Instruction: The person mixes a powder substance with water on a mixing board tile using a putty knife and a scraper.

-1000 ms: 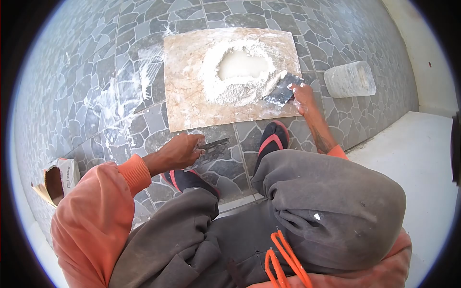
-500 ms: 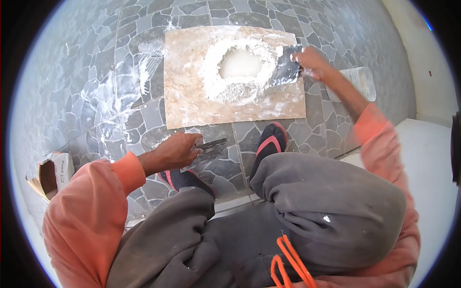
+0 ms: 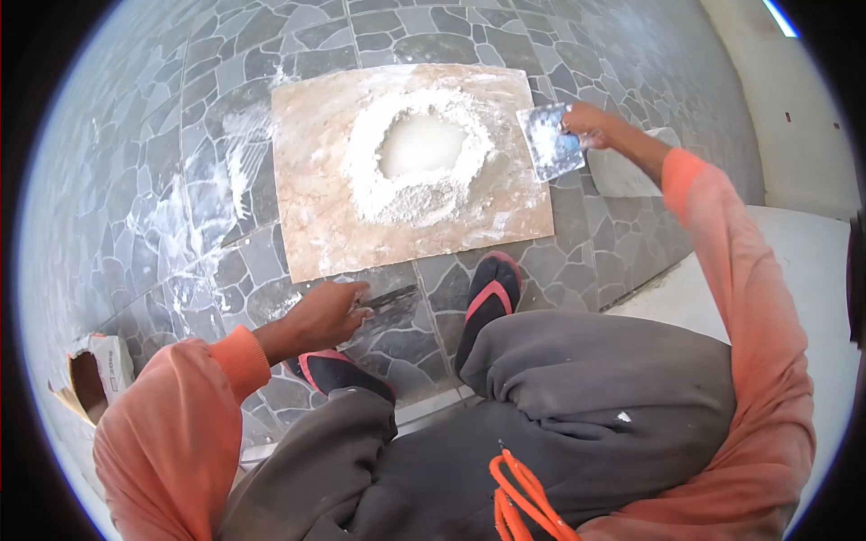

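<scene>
A tan board [image 3: 316, 225] lies on the stone-patterned floor, bearing a ring of white powder [image 3: 433, 203] around a pool of milky liquid [image 3: 422, 144]. My right hand [image 3: 591, 124] grips a flat trowel [image 3: 552, 144] smeared with white, held at the board's right edge, beside the powder ring. Nearer to me, my left hand [image 3: 334, 311] is closed on a dark flat blade [image 3: 392, 307], below the board's front edge and above my left sandal.
An open cardboard box [image 3: 110, 365] stands at the far left. White smears mark the floor [image 3: 244, 270] left of the board. A whitish, translucent object [image 3: 627, 171] sits beyond the trowel. My sandalled feet [image 3: 492, 298] are close to the board.
My right hand has drawn the trowel away from the powder, rightward to the board's edge, and its white-coated face now shows. The view has shifted slightly. My left hand still holds its blade.
</scene>
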Available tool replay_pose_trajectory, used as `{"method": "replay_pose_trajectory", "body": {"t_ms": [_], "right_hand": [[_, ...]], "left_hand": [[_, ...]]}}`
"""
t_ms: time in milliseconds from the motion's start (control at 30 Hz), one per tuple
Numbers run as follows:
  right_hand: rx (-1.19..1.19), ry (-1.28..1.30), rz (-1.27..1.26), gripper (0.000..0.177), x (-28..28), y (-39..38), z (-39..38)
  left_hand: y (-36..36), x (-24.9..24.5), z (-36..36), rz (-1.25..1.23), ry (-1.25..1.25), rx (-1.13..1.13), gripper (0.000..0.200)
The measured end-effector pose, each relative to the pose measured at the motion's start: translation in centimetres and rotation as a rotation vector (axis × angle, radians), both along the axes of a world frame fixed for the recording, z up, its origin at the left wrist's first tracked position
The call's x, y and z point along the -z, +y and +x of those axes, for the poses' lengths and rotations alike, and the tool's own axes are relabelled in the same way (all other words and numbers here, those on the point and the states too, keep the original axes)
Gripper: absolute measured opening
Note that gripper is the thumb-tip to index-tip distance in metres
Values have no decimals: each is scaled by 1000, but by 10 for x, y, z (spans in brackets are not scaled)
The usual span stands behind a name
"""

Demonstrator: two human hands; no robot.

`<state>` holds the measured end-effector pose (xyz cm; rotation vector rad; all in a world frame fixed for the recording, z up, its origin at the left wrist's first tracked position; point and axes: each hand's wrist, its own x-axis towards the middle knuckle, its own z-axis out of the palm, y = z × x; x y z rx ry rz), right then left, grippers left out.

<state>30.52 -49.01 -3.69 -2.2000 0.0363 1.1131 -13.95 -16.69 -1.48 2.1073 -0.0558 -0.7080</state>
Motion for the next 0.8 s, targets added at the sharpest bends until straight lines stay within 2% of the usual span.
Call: {"method": "replay_pose_trajectory", "body": {"t_ms": [167, 233, 267, 300, 433, 533, 633, 800], "right_hand": [[224, 37, 5, 10, 24, -14, -18], [259, 94, 128, 8, 39, -23, -14], [282, 118, 192, 8, 46, -26, -11], [302, 143, 255, 7, 48, -24, -11], [135, -6, 70, 11, 65, 2, -5], [6, -125, 45, 11, 64, 12, 2], [185, 37, 57, 12, 45, 28, -12], [185, 19, 111, 11, 37, 24, -20]], "left_hand": [[2, 13, -3, 5, 108, -4, 25], [0, 11, 0, -12, 98, -16, 25], [1, 8, 5, -1, 153, 33, 40], [2, 9, 7, -2, 128, 33, 39], [3, 16, 9, 8, 115, 30, 38], [2, 10, 11, 27, 141, 20, 37], [-1, -3, 15, 54, 189, 24, 38], [-3, -2, 6, 29, 181, 12, 40]]}}
